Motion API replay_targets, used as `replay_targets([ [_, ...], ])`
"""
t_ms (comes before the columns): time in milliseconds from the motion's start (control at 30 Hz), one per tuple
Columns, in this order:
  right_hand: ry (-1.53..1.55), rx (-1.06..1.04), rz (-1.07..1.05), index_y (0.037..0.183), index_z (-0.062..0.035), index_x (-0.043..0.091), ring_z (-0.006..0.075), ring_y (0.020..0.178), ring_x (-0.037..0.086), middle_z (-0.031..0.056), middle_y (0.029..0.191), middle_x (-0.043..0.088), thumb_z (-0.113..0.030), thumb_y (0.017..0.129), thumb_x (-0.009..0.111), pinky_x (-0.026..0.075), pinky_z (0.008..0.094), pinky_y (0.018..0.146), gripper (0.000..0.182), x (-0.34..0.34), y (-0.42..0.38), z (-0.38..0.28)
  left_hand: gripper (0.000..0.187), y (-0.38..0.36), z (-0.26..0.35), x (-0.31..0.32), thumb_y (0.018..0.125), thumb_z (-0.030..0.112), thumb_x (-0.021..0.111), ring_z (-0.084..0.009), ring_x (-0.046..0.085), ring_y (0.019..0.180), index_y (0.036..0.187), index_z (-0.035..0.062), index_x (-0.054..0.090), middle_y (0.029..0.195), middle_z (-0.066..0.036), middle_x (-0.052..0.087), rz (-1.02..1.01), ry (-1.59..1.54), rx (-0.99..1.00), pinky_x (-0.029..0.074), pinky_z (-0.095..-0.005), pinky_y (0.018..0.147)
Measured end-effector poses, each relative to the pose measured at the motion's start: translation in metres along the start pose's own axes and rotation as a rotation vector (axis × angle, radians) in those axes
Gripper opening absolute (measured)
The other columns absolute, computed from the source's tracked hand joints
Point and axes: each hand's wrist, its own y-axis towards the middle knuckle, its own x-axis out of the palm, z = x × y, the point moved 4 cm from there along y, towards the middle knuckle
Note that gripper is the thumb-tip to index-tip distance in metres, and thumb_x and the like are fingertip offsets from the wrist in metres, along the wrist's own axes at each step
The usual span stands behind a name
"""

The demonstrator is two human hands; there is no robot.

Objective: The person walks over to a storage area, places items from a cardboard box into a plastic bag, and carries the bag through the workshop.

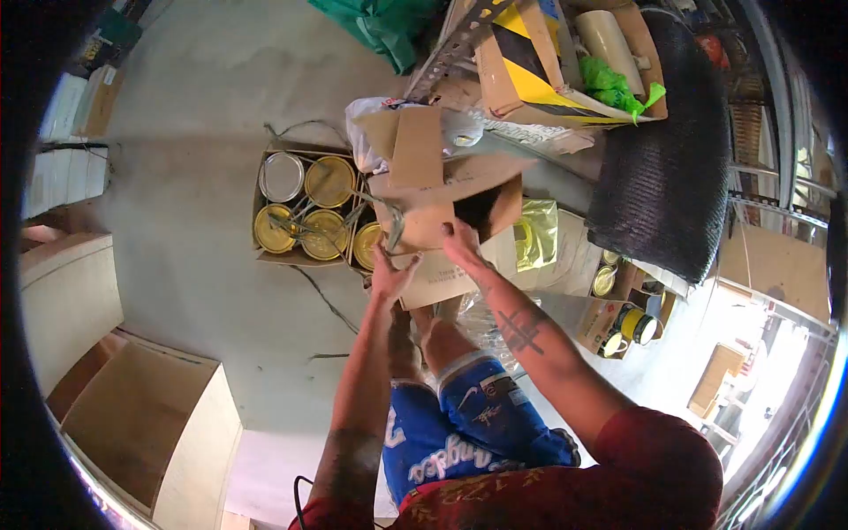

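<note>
A brown cardboard box (433, 212) stands open in front of me, its flaps raised. My left hand (389, 274) presses against the box's lower left side, near a flap edge. On the front rim of the box, just under the dark opening, rests my right hand (461, 243). Whether either hand truly grips the cardboard is hard to tell; both touch it. My knee in blue shorts (473, 406) is below the box.
An open carton of gold-lidded cans (305, 208) sits left of the box on the concrete floor (203, 115). Plywood boxes (141, 415) stand at lower left. A black mesh roll (658, 150), more cans (632, 322) and piled cardboard (521, 62) crowd the right and top.
</note>
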Motion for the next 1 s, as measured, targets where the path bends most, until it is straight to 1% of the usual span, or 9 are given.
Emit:
replay_targets([
  [200,-0.075,0.102,-0.05,0.116,-0.0005,0.053,0.0427,0.108,0.052,0.0251,0.113,0.058,-0.019,0.089,0.049,0.041,0.0472,0.092,0.033,0.008,-0.038,0.029,0.105,-0.035,0.002,0.008,0.067,0.041,0.08,-0.0376,0.043,0.123,0.142,0.0036,0.018,0.135,-0.024,0.038,0.015,0.176,-0.133,0.04,-0.0431,0.1],
  [267,-0.244,-0.356,0.214,0.123,-0.0007,0.051,0.0416,0.117,0.046,0.0254,0.123,0.053,-0.018,0.09,0.044,0.034,0.0482,0.1,0.037,0.024,-0.038,0.037,0.107,-0.049,0.0,0.012,0.065,0.041,0.082,-0.0385,0.041,0.124,0.143,0.0049,0.018,0.136,-0.025,0.036,0.036,0.195,-0.121,0.041,-0.0439,0.1],
  [367,-0.431,-0.316,-0.084,0.126,-0.0016,0.049,0.0405,0.123,0.041,0.024,0.131,0.047,-0.019,0.093,0.042,0.026,0.0479,0.106,0.038,0.016,-0.044,0.04,0.108,-0.054,-0.007,0.02,0.065,0.04,0.082,-0.0384,0.04,0.125,0.143,0.0031,0.018,0.136,-0.025,0.037,0.086,0.244,-0.071,0.04,-0.0438,0.1],
  [500,-0.057,-0.087,-0.27,0.116,0.0001,0.055,0.0381,0.095,0.061,0.0224,0.099,0.064,-0.024,0.09,0.052,0.048,0.0444,0.084,0.036,-0.023,-0.029,-0.021,0.108,-0.023,-0.013,0.009,0.067,0.053,0.076,-0.0425,0.049,0.115,0.143,0.0046,0.017,0.132,-0.028,0.039,0.072,0.306,-0.3,0.044,-0.0468,0.094],
  [533,0.067,-0.201,-0.132,0.108,-0.0004,0.059,0.0394,0.081,0.064,0.0219,0.085,0.065,-0.024,0.086,0.057,0.052,0.0431,0.073,0.032,-0.015,-0.016,-0.016,0.115,-0.011,-0.013,0.01,0.065,0.06,0.074,-0.0455,0.051,0.112,0.146,0.0055,0.013,0.13,-0.032,0.039,0.124,0.354,-0.174,0.046,-0.0482,0.092],
  [667,-0.408,-0.326,-0.43,0.091,0.0009,0.066,0.0423,0.082,0.063,0.0255,0.086,0.064,-0.027,0.086,0.059,0.051,0.0477,0.074,0.03,-0.041,0.01,-0.047,0.132,0.012,0.008,0.013,0.058,0.063,0.077,-0.0522,0.047,0.114,0.148,0.0075,-0.001,0.134,-0.035,0.033,-0.024,0.505,-0.373,0.044,-0.05,0.094],
  [767,-0.263,-0.487,-0.617,0.091,-0.0003,0.064,0.0408,0.077,0.065,0.0245,0.077,0.063,-0.029,0.089,0.055,0.051,0.0461,0.069,0.03,-0.103,0.005,-0.138,0.136,0.015,-0.024,0.032,0.055,0.064,0.078,-0.0557,0.042,0.117,0.148,0.009,-0.005,0.14,-0.036,0.024,0.074,0.517,-0.286,0.042,-0.0525,0.096],
  [900,-0.247,-0.491,-0.049,0.088,0.0027,0.066,0.042,0.085,0.064,0.0279,0.085,0.064,-0.043,0.085,0.058,0.05,0.0498,0.076,0.046,-0.112,0.105,-0.204,0.14,0.01,-0.023,0.035,0.055,0.07,0.075,-0.0542,0.032,0.127,0.146,0.0038,-0.008,0.144,-0.036,0.009,-0.01,0.516,-0.322,0.038,-0.0514,0.102],
  [1000,-0.389,-0.248,0.089,0.099,0.0007,0.064,0.0345,0.102,0.061,0.0241,0.105,0.064,-0.045,0.086,0.057,0.047,0.0473,0.085,0.048,-0.054,0.204,-0.156,0.141,0.008,-0.029,0.041,0.055,0.069,0.075,-0.0538,0.023,0.132,0.146,0.0036,-0.01,0.145,-0.036,0.005,-0.081,0.516,-0.369,0.035,-0.0518,0.104],
])
